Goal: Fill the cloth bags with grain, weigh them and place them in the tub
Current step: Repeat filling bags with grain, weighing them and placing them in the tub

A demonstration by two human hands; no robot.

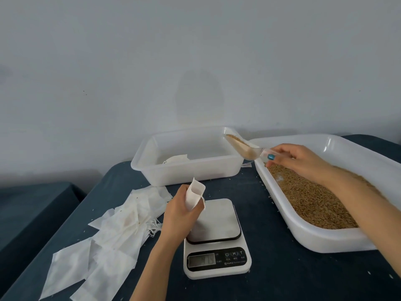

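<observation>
Makeshift packing station: cloth-covered table [282,270], bare wall [195,51], kitchen scale [219,222].

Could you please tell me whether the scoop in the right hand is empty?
No, the scoop held by the right hand carries brown grain.

The left hand [182,211], at lower centre, has its fingers curled around a cloth bag [193,197]. The right hand [299,159], at centre right, pinches a clear scoop [252,153] by its handle, with the forearm stretching to the right edge.
</observation>
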